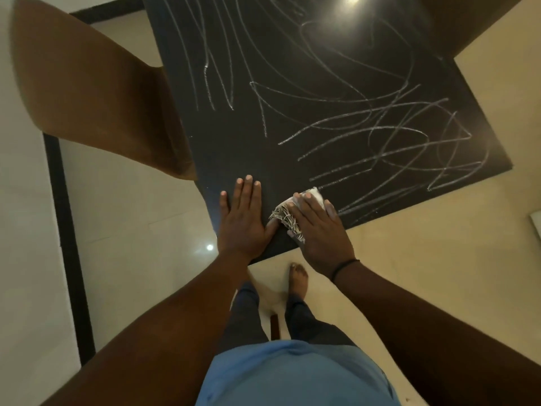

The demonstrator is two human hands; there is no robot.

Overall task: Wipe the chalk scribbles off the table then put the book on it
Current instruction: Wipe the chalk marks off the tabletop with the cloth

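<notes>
A black table fills the upper middle of the head view, covered with white chalk scribbles across its centre and right side. My left hand lies flat on the table's near corner, fingers straight. Beside it, my right hand presses a white frayed cloth onto the tabletop with straight fingers, at the near end of the scribbles. The strip of table around my hands carries no chalk lines. No book is in view.
A brown chair stands against the table's left edge, and another brown chair back shows at the top right. Pale tiled floor surrounds the table. My bare foot stands just below the near corner.
</notes>
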